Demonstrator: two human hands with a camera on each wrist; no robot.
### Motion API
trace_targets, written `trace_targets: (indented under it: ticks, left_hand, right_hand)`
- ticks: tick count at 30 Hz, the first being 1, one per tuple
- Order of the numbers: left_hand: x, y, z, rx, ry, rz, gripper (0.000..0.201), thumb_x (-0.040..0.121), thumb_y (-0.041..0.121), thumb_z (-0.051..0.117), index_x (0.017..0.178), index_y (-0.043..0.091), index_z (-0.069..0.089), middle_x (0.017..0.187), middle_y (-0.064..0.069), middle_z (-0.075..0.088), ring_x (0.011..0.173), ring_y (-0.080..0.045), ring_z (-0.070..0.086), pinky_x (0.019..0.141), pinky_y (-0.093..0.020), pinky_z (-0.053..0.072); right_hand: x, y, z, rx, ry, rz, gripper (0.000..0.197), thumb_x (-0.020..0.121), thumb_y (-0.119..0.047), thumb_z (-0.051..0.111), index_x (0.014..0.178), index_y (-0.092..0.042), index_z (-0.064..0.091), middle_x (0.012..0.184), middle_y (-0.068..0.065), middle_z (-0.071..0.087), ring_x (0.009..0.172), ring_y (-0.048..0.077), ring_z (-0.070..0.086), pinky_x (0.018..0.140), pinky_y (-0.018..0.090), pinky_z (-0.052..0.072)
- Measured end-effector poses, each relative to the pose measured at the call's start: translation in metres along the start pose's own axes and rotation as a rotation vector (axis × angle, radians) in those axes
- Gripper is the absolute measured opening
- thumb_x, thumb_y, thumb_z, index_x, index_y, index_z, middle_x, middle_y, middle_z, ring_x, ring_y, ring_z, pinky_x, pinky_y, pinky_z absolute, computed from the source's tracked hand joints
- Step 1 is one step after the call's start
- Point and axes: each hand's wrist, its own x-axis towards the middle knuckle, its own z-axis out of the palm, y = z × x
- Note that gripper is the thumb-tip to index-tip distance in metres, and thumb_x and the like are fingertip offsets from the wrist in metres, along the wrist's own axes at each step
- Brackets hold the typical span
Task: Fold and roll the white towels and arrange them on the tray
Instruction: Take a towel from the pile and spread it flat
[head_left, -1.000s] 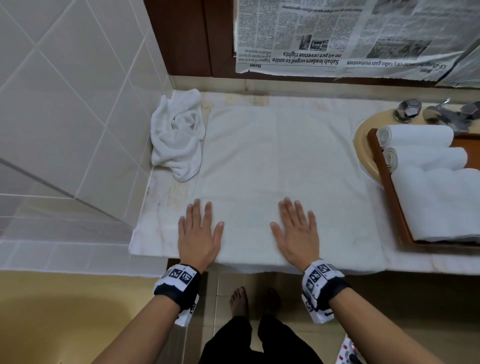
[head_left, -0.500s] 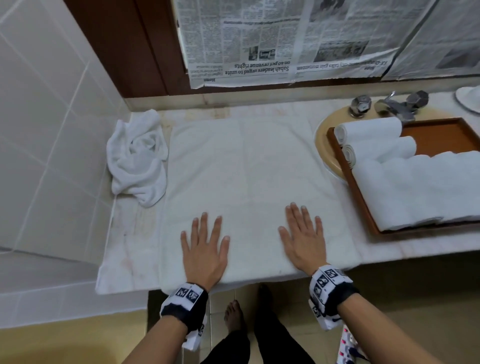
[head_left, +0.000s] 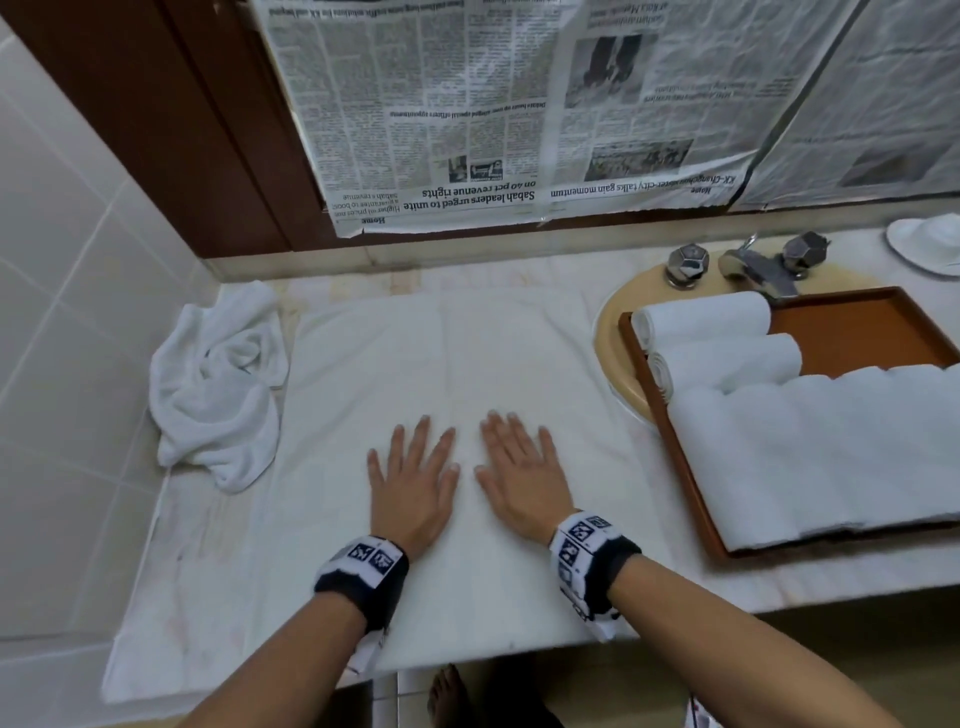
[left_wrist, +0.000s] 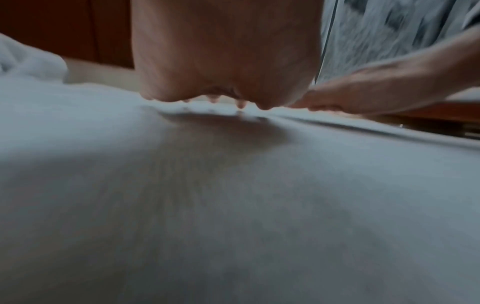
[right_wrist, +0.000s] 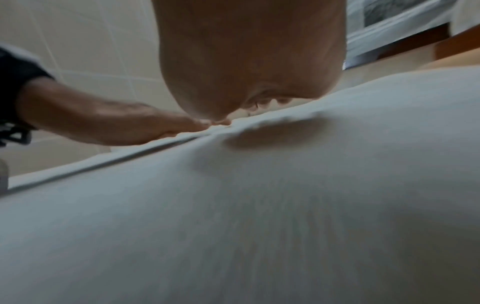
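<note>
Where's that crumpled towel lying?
In the head view the crumpled towel lies at the counter's far left, against the tiled wall, just left of the flat towel under both hands.

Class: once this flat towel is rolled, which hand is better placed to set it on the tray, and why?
Probably the right hand. Both hands lie flat on the spread towel, but the tray lies on the right, beyond it; the left hand would cross over.

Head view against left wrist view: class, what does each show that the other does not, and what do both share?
Only the head view shows the tray with rolled towels, the crumpled towel and the tap. Only the left wrist view shows the left hand from beneath, its fingertips meeting the cloth. Both show the flat towel and the right hand flat on it.
</note>
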Motion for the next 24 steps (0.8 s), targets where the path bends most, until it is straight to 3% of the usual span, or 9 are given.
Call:
trace_targets:
  ticks: [4,7,9,12,15,17,20,24]
  left_hand:
    - [0.023,-0.008,0.001,0.060,-0.061,-0.063,0.067,0.088,0.065,-0.007,0.153,0.052,-0.005,0.164,0.015,-0.016,0.152,-0.019,-0.013,0.120,-0.054,-0.004]
    - [0.027,-0.033,-0.004,0.050,-0.055,-0.170,0.059,0.096,0.063,0.003,0.153,0.051,-0.008,0.165,0.010,-0.015,0.153,-0.021,-0.012,0.121,-0.054,-0.001]
    - [0.029,-0.053,-0.010,0.056,-0.050,-0.220,0.057,0.100,0.061,0.012,0.152,0.053,-0.009,0.166,0.008,-0.015,0.153,-0.022,-0.011,0.121,-0.054,-0.001]
    - [0.038,-0.078,-0.023,0.028,-0.039,-0.270,0.059,0.100,0.061,0.018,0.153,0.051,-0.006,0.167,0.004,-0.011,0.153,-0.024,-0.009,0.121,-0.054,0.001]
    - [0.061,-0.085,-0.035,0.006,-0.009,-0.291,0.063,0.100,0.058,0.026,0.157,0.038,0.010,0.167,-0.001,-0.001,0.153,-0.029,0.002,0.120,-0.054,0.009]
    - [0.083,-0.078,-0.042,-0.002,0.015,-0.234,0.064,0.099,0.055,0.029,0.155,0.025,0.023,0.166,-0.006,0.010,0.150,-0.032,0.012,0.119,-0.055,0.016]
    - [0.123,-0.046,-0.052,-0.064,0.049,-0.058,0.072,0.091,0.056,0.027,0.146,0.011,0.042,0.158,-0.013,0.031,0.142,-0.034,0.032,0.113,-0.051,0.029]
    - [0.185,0.029,-0.057,-0.271,-0.063,0.169,0.067,0.090,0.051,0.036,0.141,0.009,0.050,0.144,-0.013,0.048,0.131,-0.031,0.046,0.109,-0.036,0.033]
  right_hand:
    - [0.021,0.019,-0.002,-0.030,-0.035,0.039,0.074,0.091,-0.058,-0.004,0.158,-0.026,-0.004,0.163,-0.012,-0.015,0.151,0.014,-0.015,0.120,0.046,-0.012]
    - [0.023,0.052,-0.011,-0.061,-0.039,0.110,0.073,0.091,-0.060,-0.008,0.157,-0.030,-0.011,0.160,-0.015,-0.022,0.149,0.012,-0.020,0.120,0.043,-0.014]
    - [0.023,0.079,-0.022,-0.055,-0.019,0.172,0.069,0.096,-0.060,-0.001,0.157,-0.029,-0.011,0.160,-0.014,-0.023,0.149,0.011,-0.021,0.121,0.041,-0.013]
    - [0.023,0.105,-0.037,-0.021,0.001,0.230,0.068,0.102,-0.055,0.011,0.158,-0.022,-0.007,0.163,-0.008,-0.017,0.150,0.010,-0.015,0.119,0.030,-0.011]
    - [0.025,0.104,-0.043,0.025,0.040,0.242,0.066,0.105,-0.048,0.019,0.159,-0.015,0.002,0.166,-0.001,-0.006,0.152,0.011,-0.007,0.117,0.027,-0.008]
    - [0.026,0.098,-0.046,0.075,0.136,0.269,0.065,0.103,-0.044,0.024,0.158,-0.011,0.015,0.166,0.004,0.010,0.152,0.016,0.007,0.120,0.031,0.003]
    - [0.021,0.093,-0.050,0.126,0.325,0.370,0.060,0.098,-0.032,0.046,0.150,-0.007,0.034,0.157,0.011,0.033,0.144,0.027,0.030,0.118,0.041,0.025]
    - [0.011,0.094,-0.045,0.117,0.434,0.497,0.047,0.083,0.003,0.062,0.129,0.008,0.053,0.133,0.025,0.052,0.118,0.042,0.054,0.095,0.044,0.050]
